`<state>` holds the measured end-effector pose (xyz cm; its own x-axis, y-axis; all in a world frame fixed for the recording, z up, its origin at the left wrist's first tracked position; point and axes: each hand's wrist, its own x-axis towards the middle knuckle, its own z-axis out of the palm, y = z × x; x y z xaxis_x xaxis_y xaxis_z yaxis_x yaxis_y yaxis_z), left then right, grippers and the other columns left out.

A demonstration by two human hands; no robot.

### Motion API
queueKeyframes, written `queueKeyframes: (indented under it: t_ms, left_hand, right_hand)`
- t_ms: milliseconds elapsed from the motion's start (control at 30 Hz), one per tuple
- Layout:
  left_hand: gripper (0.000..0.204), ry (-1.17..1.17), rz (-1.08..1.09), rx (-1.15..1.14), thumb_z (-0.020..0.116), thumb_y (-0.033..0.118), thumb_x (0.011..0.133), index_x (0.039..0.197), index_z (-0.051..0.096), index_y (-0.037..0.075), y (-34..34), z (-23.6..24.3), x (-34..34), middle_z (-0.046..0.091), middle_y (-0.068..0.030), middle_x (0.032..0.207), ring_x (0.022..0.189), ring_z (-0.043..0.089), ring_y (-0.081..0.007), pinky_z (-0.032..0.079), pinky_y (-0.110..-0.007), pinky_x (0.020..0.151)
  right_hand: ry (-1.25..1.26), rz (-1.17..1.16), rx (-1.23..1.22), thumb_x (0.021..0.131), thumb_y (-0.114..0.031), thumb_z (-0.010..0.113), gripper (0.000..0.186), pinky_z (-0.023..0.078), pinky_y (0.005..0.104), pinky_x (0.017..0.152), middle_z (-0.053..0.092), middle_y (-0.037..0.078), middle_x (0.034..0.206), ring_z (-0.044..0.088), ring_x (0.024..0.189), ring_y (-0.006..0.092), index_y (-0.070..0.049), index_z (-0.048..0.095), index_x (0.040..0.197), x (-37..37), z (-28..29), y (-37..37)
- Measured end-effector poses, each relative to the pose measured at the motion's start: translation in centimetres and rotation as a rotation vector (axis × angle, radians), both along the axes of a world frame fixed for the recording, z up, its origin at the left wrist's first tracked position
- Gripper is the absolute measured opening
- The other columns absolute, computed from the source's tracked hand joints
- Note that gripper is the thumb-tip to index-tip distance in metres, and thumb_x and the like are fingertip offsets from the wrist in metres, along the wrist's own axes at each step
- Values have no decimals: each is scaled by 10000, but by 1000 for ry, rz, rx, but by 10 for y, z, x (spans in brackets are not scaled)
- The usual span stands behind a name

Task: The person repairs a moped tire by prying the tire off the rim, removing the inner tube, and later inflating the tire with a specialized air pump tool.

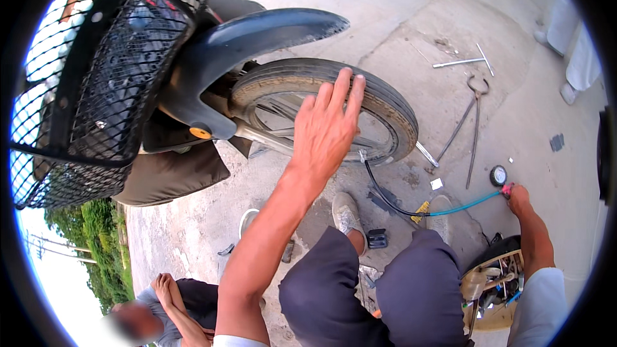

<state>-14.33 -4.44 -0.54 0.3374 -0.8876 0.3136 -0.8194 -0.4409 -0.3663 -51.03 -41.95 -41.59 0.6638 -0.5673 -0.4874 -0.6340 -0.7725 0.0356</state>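
My left hand (326, 119) reaches over the front wheel of a motorbike. Its fingers lie stretched out, with the tips at the top of the black tyre (400, 114). A black and teal air hose (393, 204) runs from the wheel's rim, near the valve, across to my right side. There my right hand (520, 199) is closed around a tyre inflator with a pink-red part (506, 189). A round pressure gauge (498, 175) sits on the inflator, just beyond my fingers. My palm hides most of the grip.
The motorbike's dark mudguard (257, 35) and black wire basket (116, 90) fill the upper left. Long tongs (474, 106) and a T-handled wrench (463, 62) lie on the concrete. A tool bin (491, 318) stands by my right knee. Another person (183, 305) is at lower left.
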Motion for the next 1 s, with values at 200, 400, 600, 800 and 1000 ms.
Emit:
queueKeyframes:
  t_ms: [200, 400, 600, 800, 1000]
  left_hand:
    - [635, -168, 33, 155, 792, 102, 585, 1173, 554, 74, -21, 16, 45, 594, -43, 1106, 1000, 536, -231, 456, -338, 774]
    - [292, -106, 32, 150, 708, -5, 591, 862, 619, 57, -44, 12, 65, 652, -78, 858, 973, 590, -299, 520, -377, 734]
    - [290, -75, 10, 160, 707, -13, 560, 823, 608, 56, -45, 17, 60, 644, -84, 852, 930, 606, -313, 551, -389, 696]
    - [263, -56, 94, 282, 668, -17, 640, 885, 598, 51, -50, 22, 48, 625, -102, 922, 974, 580, -291, 506, -374, 731]
    - [493, 10, -44, 72, 726, 87, 712, 1175, 559, 62, -30, 30, -20, 560, -102, 1196, 957, 567, -307, 493, -362, 776]
  right_hand:
    - [36, 68, -36, 673, -153, 786, 327, 554, 361, 831, 665, 157, 998, 663, 952, 300, -42, 654, 951, -2, -23, -8]
    - [51, 49, -32, 699, -144, 756, 226, 557, 350, 817, 676, 131, 1016, 661, 970, 275, -73, 693, 904, 6, -11, -3]
    - [88, -20, -41, 839, -80, 616, 128, 557, 335, 799, 683, 105, 1040, 661, 998, 252, -94, 725, 906, 6, -28, -1]
    - [-11, 30, -91, 731, -87, 693, 208, 534, 365, 841, 664, 131, 1015, 643, 980, 286, -76, 687, 939, -14, -71, -6]
    - [-183, 42, -4, 724, -48, 668, 195, 525, 416, 830, 647, 171, 978, 627, 959, 347, -54, 654, 918, -21, -42, -4]
